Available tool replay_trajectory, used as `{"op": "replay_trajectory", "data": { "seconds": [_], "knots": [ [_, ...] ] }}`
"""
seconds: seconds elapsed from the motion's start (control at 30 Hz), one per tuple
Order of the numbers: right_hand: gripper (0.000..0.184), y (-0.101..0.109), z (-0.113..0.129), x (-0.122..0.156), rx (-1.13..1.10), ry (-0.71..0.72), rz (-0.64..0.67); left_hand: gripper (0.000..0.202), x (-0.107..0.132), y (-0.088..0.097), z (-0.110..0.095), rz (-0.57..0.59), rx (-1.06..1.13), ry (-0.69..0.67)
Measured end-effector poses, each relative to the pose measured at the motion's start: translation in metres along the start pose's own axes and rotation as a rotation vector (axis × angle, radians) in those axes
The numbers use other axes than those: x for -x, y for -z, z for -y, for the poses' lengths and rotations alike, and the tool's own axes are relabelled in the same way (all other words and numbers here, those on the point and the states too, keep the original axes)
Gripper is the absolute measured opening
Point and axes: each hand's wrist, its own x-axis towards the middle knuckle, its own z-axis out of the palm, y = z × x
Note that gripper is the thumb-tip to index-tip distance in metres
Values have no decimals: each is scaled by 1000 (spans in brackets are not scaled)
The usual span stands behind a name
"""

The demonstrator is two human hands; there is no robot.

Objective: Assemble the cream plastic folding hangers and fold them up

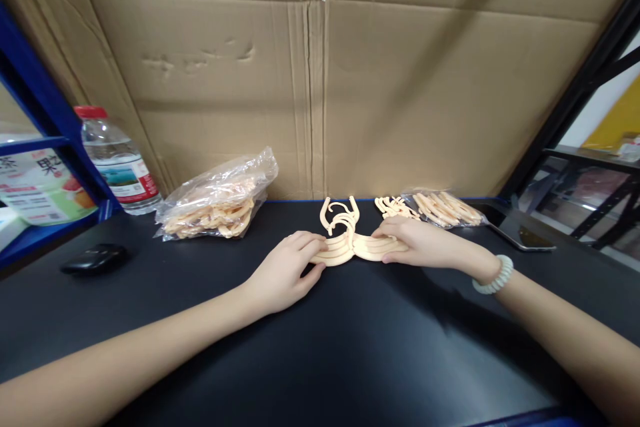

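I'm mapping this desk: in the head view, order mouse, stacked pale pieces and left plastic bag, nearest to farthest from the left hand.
1. Stacked pale pieces: touching the left hand, rightward.
2. Left plastic bag: behind, leftward.
3. Mouse: farther left.

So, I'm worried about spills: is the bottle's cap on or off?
On: the red cap covers the top of the bottle; how tight, I cannot tell.

A black surface [300,360] lies under the left hand [285,272] and right hand [423,243], with creased brown cardboard [200,27] rising wall-like beyond them, crossed by a diagonal shadow [447,33]. Blue shelving [55,100] stands well left of the hands; a black metal frame [580,93] slants upward well right.
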Motion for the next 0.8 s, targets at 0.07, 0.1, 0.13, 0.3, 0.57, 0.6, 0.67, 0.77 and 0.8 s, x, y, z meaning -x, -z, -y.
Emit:
{"op": "replay_trajectory", "data": {
  "seconds": [0.07, 0.1, 0.13, 0.3, 0.57, 0.6, 0.67, 0.77, 0.8],
  "knots": [
    [35, 1, 2, 0, 6, -2, 3, 25, 0, 0, 0, -8, 14, -1],
    [35, 1, 2, 0, 11, -4, 5, 25, 0, 0, 0, -11, 20, -2],
    [36, 1, 3, 0, 16, -8, 8, 25, 0, 0, 0, -11, 24, -2],
    [39, 1, 2, 0, 28, -18, 12, 24, 0, -1, 2, 1, 10, 1],
    [40, -1, -2, -1, 27, -6, -18, 22, 0, 1, -1, -16, -21, 8],
    [38, -1, -2, -1, 28, -9, -44, 22, 0, 1, -1, -24, -24, 8],
    [33, -3, -3, -1, 35, -23, -110, 21, 1, 1, -1, -47, -28, 13],
    [23, -3, -5, -4, 43, -46, -224, 20, 1, 3, 0, -92, -21, 43],
    [20, -3, -5, -5, 44, -53, -255, 20, 0, 4, 0, -104, -12, 56]
  ]
}}
